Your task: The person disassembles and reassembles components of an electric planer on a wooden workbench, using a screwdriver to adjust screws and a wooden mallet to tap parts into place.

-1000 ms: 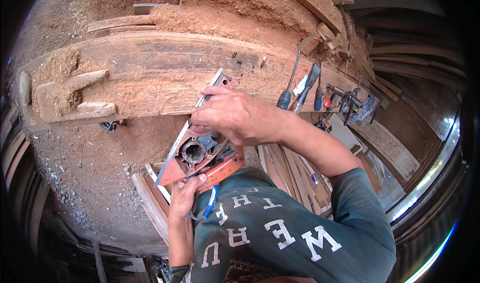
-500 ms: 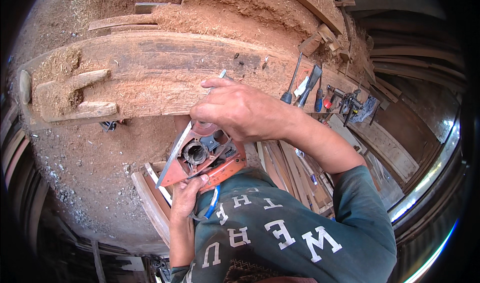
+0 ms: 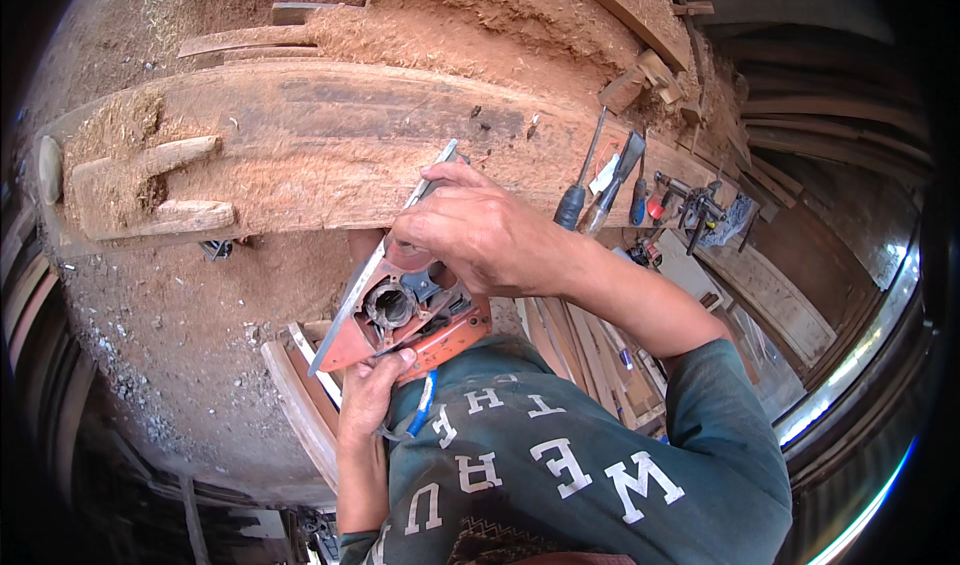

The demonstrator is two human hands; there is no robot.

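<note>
My left hand [image 3: 374, 390] pinches the opened orange tool body [image 3: 388, 306], slung between both hands; right hand [image 3: 462, 227] covers its far end, closure hidden, can't tell. If left thumb slips, it may tip downward

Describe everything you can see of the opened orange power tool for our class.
The power tool has a worn orange-red housing, exposing grey inner parts and a round, metal-looking opening. A long, flat, metal-looking plate edges it, slanting from lower left to upper right. The left hand grips the lower end; the right hand touches and partly hides the upper part. The tool overlaps the wooden beam in view; contact there is unclear.
</note>
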